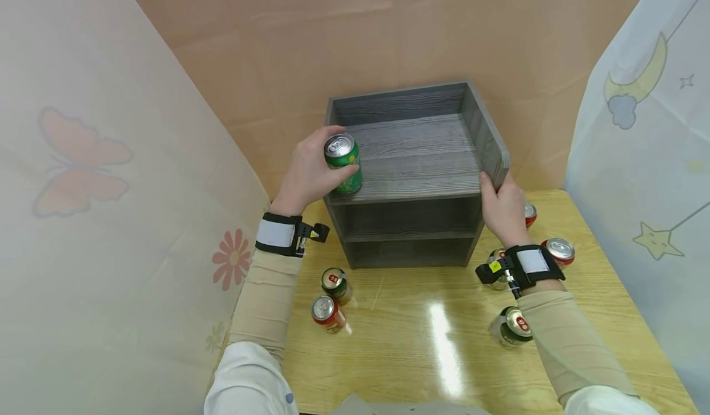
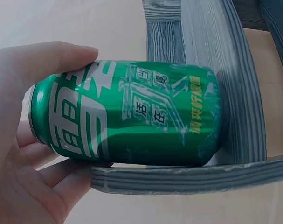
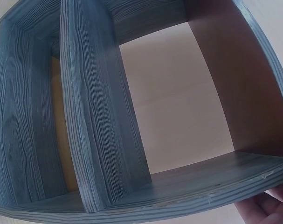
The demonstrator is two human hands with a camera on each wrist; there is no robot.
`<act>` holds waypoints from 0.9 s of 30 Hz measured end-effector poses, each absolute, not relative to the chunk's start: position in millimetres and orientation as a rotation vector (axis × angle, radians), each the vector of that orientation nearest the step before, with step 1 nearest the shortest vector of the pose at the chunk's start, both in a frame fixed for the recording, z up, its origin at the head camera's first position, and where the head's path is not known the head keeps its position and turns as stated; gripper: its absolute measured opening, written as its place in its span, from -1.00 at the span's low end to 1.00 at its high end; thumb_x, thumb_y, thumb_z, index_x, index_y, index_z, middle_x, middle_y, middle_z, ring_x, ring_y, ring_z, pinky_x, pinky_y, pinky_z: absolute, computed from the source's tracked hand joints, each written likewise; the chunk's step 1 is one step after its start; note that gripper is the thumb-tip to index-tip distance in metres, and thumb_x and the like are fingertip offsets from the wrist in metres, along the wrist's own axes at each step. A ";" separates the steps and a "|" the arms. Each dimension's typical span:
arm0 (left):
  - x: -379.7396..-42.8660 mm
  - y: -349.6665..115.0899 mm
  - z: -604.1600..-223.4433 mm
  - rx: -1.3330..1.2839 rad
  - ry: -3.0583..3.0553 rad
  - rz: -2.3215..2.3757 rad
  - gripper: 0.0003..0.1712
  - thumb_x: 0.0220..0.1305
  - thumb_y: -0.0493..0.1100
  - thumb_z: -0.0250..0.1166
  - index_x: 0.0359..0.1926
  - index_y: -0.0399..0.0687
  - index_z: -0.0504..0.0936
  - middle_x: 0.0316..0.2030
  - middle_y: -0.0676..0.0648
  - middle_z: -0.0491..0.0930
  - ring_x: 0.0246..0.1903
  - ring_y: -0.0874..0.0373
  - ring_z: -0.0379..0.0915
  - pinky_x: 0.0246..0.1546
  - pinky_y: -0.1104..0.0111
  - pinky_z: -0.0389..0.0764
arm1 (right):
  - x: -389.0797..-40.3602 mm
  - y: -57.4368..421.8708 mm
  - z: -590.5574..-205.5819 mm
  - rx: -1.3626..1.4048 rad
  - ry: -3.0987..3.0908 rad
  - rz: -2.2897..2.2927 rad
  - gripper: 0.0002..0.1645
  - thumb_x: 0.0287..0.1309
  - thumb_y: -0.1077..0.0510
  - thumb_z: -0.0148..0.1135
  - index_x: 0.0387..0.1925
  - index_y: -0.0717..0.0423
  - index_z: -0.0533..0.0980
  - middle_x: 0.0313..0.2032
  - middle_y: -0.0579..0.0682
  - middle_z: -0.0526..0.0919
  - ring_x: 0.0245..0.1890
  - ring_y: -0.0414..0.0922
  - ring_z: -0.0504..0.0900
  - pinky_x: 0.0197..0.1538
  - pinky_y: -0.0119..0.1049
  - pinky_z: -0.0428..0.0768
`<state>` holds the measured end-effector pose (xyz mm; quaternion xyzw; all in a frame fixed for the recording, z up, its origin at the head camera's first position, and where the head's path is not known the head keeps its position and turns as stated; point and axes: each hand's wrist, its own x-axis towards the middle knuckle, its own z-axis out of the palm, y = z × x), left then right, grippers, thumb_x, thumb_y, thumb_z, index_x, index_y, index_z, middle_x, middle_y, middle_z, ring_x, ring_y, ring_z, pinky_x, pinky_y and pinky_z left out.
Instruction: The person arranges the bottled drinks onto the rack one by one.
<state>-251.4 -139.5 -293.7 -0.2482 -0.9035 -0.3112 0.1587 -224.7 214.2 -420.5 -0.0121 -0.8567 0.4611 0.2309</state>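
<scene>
A grey wood-grain shelf unit [image 1: 416,150] stands on the table against the back curtain, with an open top tier and lower compartments. At its top left front corner, my left hand [image 1: 307,174] holds a green soda can [image 1: 351,184] upright between thumb and fingers. In the left wrist view the can [image 2: 146,112] has its base right at the shelf board, close beside the side panel. My right hand [image 1: 501,211] grips the front edge of the right side panel. Only a few right fingers [image 3: 255,210] show in the right wrist view, below the panel edge.
Left of front on the table stand a dark can [image 1: 335,285] and a red can [image 1: 328,316]. Around my right forearm are a dark can [image 1: 513,327], a red can [image 1: 559,253] and others partly hidden. Printed curtains [image 1: 166,125] enclose both sides.
</scene>
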 end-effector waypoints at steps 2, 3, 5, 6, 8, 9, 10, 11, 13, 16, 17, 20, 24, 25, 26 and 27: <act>-251.8 -139.7 -293.9 -0.708 -2.587 -0.889 -0.20 0.15 -0.10 0.54 0.36 -0.20 0.43 0.16 -0.16 0.54 0.10 0.00 0.53 0.03 0.19 0.57 | -224.7 214.3 -420.6 -0.031 -2.360 1.272 -0.42 0.56 -0.07 -0.08 0.15 0.43 0.38 0.05 0.46 0.55 0.02 0.33 0.54 0.03 0.27 0.41; -252.1 -139.7 -294.0 -0.706 -2.590 -0.890 -0.20 0.16 -0.10 0.54 0.36 -0.20 0.42 0.16 -0.16 0.54 0.10 0.00 0.53 0.03 0.19 0.57 | -224.8 214.5 -420.7 -0.030 -2.360 1.273 -0.42 0.56 -0.07 -0.08 0.16 0.43 0.37 0.06 0.46 0.55 0.04 0.34 0.54 0.04 0.28 0.41; -252.8 -139.7 -294.0 -0.703 -2.597 -0.887 -0.20 0.16 -0.10 0.53 0.36 -0.20 0.42 0.16 -0.17 0.54 0.09 0.00 0.53 0.03 0.19 0.57 | -225.3 214.5 -421.0 -0.030 -2.359 1.270 -0.42 0.56 -0.07 -0.07 0.16 0.42 0.38 0.08 0.46 0.55 0.07 0.36 0.54 0.06 0.28 0.41; -253.2 -139.7 -294.0 -0.700 -2.600 -0.887 -0.21 0.17 -0.09 0.53 0.37 -0.19 0.42 0.16 -0.17 0.54 0.09 0.00 0.53 0.02 0.19 0.58 | -225.5 214.6 -420.9 -0.030 -2.357 1.268 -0.42 0.56 -0.06 -0.07 0.16 0.43 0.38 0.08 0.47 0.55 0.07 0.37 0.53 0.07 0.29 0.41; -254.8 -139.6 -294.0 -0.697 -2.606 -0.892 -0.21 0.18 -0.09 0.52 0.37 -0.19 0.42 0.16 -0.17 0.54 0.09 0.00 0.54 0.02 0.18 0.58 | -226.2 214.6 -420.9 -0.031 -2.351 1.263 -0.43 0.55 -0.06 -0.06 0.15 0.43 0.38 0.08 0.47 0.55 0.09 0.38 0.53 0.07 0.29 0.40; -255.4 -139.5 -293.9 -0.694 -2.608 -0.894 -0.21 0.18 -0.08 0.52 0.37 -0.19 0.42 0.15 -0.17 0.54 0.08 0.00 0.54 0.01 0.17 0.59 | -226.5 214.5 -420.7 -0.033 -2.348 1.261 -0.43 0.55 -0.05 -0.05 0.15 0.43 0.39 0.08 0.48 0.55 0.09 0.39 0.53 0.07 0.29 0.40; -256.1 -139.5 -294.0 -0.692 -2.610 -0.895 -0.21 0.18 -0.08 0.51 0.37 -0.18 0.42 0.15 -0.16 0.54 0.08 0.01 0.54 0.00 0.17 0.59 | -226.6 214.4 -420.5 -0.035 -2.347 1.258 -0.44 0.55 -0.06 -0.05 0.14 0.43 0.39 0.07 0.48 0.55 0.09 0.40 0.53 0.07 0.29 0.40; -257.0 -139.5 -294.2 -0.689 -2.613 -0.899 -0.22 0.18 -0.08 0.51 0.37 -0.18 0.42 0.15 -0.16 0.54 0.07 0.01 0.54 0.00 0.17 0.59 | -226.7 214.5 -420.3 -0.035 -2.345 1.258 -0.44 0.55 -0.05 -0.05 0.14 0.43 0.39 0.07 0.48 0.55 0.09 0.40 0.53 0.07 0.29 0.40; -258.6 -139.5 -294.7 -0.684 -2.618 -0.908 -0.22 0.19 -0.08 0.51 0.37 -0.17 0.42 0.15 -0.16 0.54 0.07 0.01 0.54 -0.01 0.17 0.60 | -226.5 214.6 -419.9 -0.038 -2.349 1.258 -0.43 0.55 -0.06 -0.05 0.15 0.42 0.38 0.08 0.48 0.54 0.10 0.40 0.53 0.08 0.29 0.40; -260.9 -139.8 -296.0 -0.676 -2.623 -0.920 -0.22 0.19 -0.08 0.50 0.37 -0.17 0.42 0.15 -0.16 0.54 0.06 0.01 0.54 -0.02 0.18 0.60 | -226.1 215.0 -420.2 -0.040 -2.361 1.265 -0.41 0.55 -0.07 -0.06 0.17 0.42 0.37 0.10 0.47 0.54 0.11 0.39 0.52 0.10 0.30 0.40; -261.6 -140.0 -296.4 -0.673 -2.623 -0.927 -0.22 0.19 -0.08 0.50 0.37 -0.17 0.42 0.15 -0.16 0.54 0.05 0.01 0.54 -0.03 0.18 0.60 | -225.8 215.0 -420.3 -0.040 -2.365 1.269 -0.41 0.56 -0.07 -0.07 0.18 0.42 0.37 0.11 0.47 0.53 0.11 0.38 0.52 0.10 0.30 0.40; -264.0 -140.7 -297.7 -0.670 -2.622 -0.943 -0.22 0.19 -0.09 0.49 0.38 -0.17 0.41 0.15 -0.17 0.53 0.04 0.01 0.54 -0.05 0.18 0.61 | -225.0 215.0 -420.9 -0.043 -2.371 1.273 -0.40 0.56 -0.08 -0.07 0.19 0.43 0.37 0.10 0.47 0.54 0.11 0.39 0.52 0.09 0.30 0.40; -267.0 -141.6 -298.9 -0.664 -2.627 -0.966 -0.24 0.21 -0.08 0.47 0.38 -0.15 0.41 0.15 -0.16 0.53 0.03 0.02 0.53 -0.06 0.18 0.61 | -224.6 215.0 -420.5 -0.043 -2.364 1.271 -0.41 0.56 -0.07 -0.07 0.18 0.43 0.37 0.10 0.47 0.54 0.11 0.40 0.52 0.09 0.30 0.39; -267.5 -141.9 -299.0 -0.662 -2.626 -0.972 -0.24 0.21 -0.08 0.47 0.38 -0.15 0.41 0.15 -0.16 0.53 0.02 0.02 0.53 -0.07 0.18 0.61 | -224.6 214.9 -420.4 -0.043 -2.362 1.271 -0.41 0.55 -0.07 -0.07 0.17 0.43 0.38 0.10 0.47 0.54 0.11 0.40 0.52 0.09 0.30 0.39; -267.9 -142.1 -299.2 -0.659 -2.626 -0.978 -0.24 0.22 -0.08 0.47 0.38 -0.15 0.41 0.14 -0.16 0.53 0.02 0.02 0.53 -0.07 0.18 0.61 | -224.6 214.8 -420.1 -0.043 -2.359 1.269 -0.41 0.55 -0.07 -0.07 0.16 0.43 0.38 0.09 0.48 0.54 0.11 0.40 0.52 0.09 0.30 0.39; -268.2 -142.2 -299.2 -0.657 -2.625 -0.981 -0.24 0.22 -0.08 0.47 0.38 -0.15 0.41 0.14 -0.16 0.53 0.02 0.02 0.53 -0.07 0.18 0.62 | -224.5 214.7 -419.7 -0.043 -2.356 1.269 -0.42 0.55 -0.07 -0.07 0.15 0.43 0.38 0.08 0.48 0.54 0.10 0.40 0.52 0.08 0.30 0.39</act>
